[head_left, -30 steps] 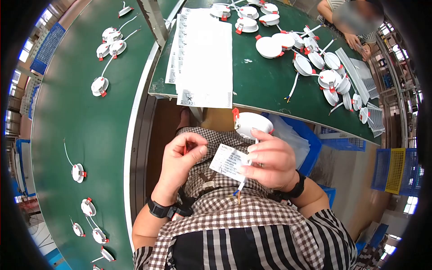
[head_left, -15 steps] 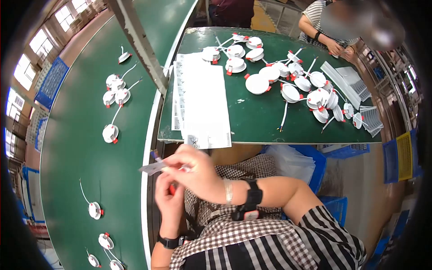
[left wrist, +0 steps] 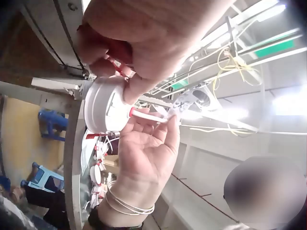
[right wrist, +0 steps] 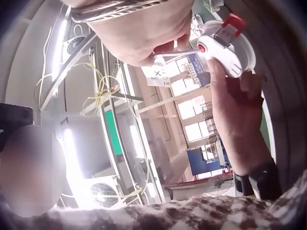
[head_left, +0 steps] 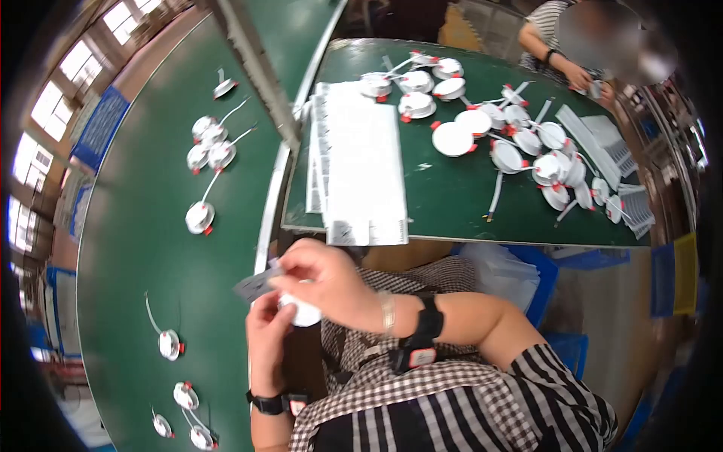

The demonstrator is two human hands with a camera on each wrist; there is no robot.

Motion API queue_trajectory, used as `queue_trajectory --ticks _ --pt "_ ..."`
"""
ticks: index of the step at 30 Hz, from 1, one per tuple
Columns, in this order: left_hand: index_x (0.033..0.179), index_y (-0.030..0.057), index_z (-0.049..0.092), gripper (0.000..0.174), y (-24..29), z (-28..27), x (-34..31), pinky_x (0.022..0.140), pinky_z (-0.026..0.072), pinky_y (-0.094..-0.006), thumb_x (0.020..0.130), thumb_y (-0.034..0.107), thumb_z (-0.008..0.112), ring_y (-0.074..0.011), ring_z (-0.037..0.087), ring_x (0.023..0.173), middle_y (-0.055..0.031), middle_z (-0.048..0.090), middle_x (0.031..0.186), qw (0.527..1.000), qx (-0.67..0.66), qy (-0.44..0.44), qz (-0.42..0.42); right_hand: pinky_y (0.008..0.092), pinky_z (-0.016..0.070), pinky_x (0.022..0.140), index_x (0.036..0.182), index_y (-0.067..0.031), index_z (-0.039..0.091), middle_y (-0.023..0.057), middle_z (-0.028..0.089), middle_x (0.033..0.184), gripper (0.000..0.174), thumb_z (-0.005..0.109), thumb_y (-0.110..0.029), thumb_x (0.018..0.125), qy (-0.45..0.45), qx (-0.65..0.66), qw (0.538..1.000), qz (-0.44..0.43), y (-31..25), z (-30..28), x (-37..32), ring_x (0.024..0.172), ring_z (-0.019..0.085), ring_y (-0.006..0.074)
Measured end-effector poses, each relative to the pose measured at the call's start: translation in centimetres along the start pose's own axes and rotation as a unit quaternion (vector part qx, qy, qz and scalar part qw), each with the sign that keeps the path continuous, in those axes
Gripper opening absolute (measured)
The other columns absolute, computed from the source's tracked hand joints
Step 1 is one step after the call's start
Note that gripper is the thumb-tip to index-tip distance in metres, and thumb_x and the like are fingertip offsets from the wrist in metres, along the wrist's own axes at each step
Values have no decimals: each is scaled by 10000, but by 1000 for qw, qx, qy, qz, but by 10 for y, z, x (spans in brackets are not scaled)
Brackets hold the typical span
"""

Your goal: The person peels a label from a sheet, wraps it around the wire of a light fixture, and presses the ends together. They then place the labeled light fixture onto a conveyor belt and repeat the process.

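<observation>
A round white recessed downlight (head_left: 305,311) with red-tipped spring clips is between the two hands, over the gap left of the lap. My left hand (head_left: 267,331) grips it by its body; in the left wrist view its thumb presses the white housing (left wrist: 103,105) near a red clip (left wrist: 117,66). My right hand (head_left: 324,280) pinches the lamp's white cable (right wrist: 178,52), which leaves the housing through a red grommet (right wrist: 202,48). A printed paper label (head_left: 256,285) sticks out beyond the right fingertips, along the cable.
On the green table ahead lie a stack of white printed sheets (head_left: 365,166) and several downlights (head_left: 453,139). More downlights (head_left: 199,217) lie on the long green surface at left, beyond a metal post (head_left: 260,75). A blue bin (head_left: 538,275) stands under the table; another person (head_left: 576,75) sits across.
My right hand has swung left across the body with the lamp and label, meeting the left hand, which now grips the lamp. The view has tilted up, showing more of the table.
</observation>
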State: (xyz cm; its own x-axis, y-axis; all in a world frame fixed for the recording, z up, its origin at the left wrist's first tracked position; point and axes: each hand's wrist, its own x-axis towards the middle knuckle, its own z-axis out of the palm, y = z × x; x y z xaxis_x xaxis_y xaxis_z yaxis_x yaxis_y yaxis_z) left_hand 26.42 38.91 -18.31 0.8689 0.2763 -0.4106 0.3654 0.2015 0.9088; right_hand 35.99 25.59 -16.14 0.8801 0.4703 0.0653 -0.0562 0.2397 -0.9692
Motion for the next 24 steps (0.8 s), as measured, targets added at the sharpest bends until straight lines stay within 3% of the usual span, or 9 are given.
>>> queue_trajectory --ticks 1,3,7,8,11,12,16,20,24 --pt "1098 29 555 370 -3 2 2 542 344 -161 768 110 700 -30 435 648 45 528 823 1000 14 -23 -2 229 465 646 840 30 574 48 523 851 112 658 -29 795 4 21 999 32 1 -6 -3 760 547 95" --pt "1091 40 567 381 -10 4 4 585 342 -173 745 93 718 -41 406 665 41 523 821 982 161 -27 99 267 485 575 817 16 615 65 572 805 109 688 -25 748 30 -60 995 -73 -4 -23 -16 676 593 151" --pt "930 25 605 202 8 14 -7 564 333 -183 750 54 691 -43 414 620 -2 556 803 990 -26 14 141 301 520 623 839 -51 662 43 595 792 219 726 0 636 -69 -306 891 -329 -30 -69 -41 698 604 200" --pt "849 20 598 106 14 16 -12 510 318 -185 795 96 648 -50 423 565 -26 577 808 990 -111 -34 80 318 534 669 840 -50 660 40 592 803 210 721 -5 644 -87 -325 876 -346 -33 -75 -48 721 602 198" --pt "847 0 570 331 12 30 -16 488 317 -213 874 330 565 -74 405 531 -37 532 705 985 -115 -127 -22 350 551 748 840 -43 653 39 583 827 185 702 -7 665 -138 -381 820 -405 -45 -90 -63 771 594 190" --pt "875 -4 602 273 11 34 -16 476 297 -192 909 256 525 -53 410 532 -24 560 707 972 -141 -182 -53 364 554 781 839 -36 649 39 576 840 169 689 -4 678 -169 -412 775 -448 -47 -93 -67 798 587 184" --pt "911 -19 593 301 7 44 -27 467 293 -186 883 280 582 -45 402 527 -8 532 662 929 -182 -267 -181 349 560 765 852 -31 646 40 561 851 154 665 -15 700 -185 -435 729 -495 -39 -96 -81 817 565 176" --pt "904 1 594 168 11 55 -34 467 328 -172 810 117 671 -36 436 530 -3 552 683 907 -218 -237 -271 335 556 759 849 -37 645 32 561 852 159 662 -23 691 -198 -461 710 -495 -28 -100 -90 814 565 172" --pt "861 -1 594 121 9 56 -32 461 346 -182 792 62 671 -36 444 522 -3 565 688 926 -191 -211 -247 313 543 737 851 -43 650 27 566 856 162 647 -27 689 -205 -463 708 -492 -23 -100 -91 811 567 172"
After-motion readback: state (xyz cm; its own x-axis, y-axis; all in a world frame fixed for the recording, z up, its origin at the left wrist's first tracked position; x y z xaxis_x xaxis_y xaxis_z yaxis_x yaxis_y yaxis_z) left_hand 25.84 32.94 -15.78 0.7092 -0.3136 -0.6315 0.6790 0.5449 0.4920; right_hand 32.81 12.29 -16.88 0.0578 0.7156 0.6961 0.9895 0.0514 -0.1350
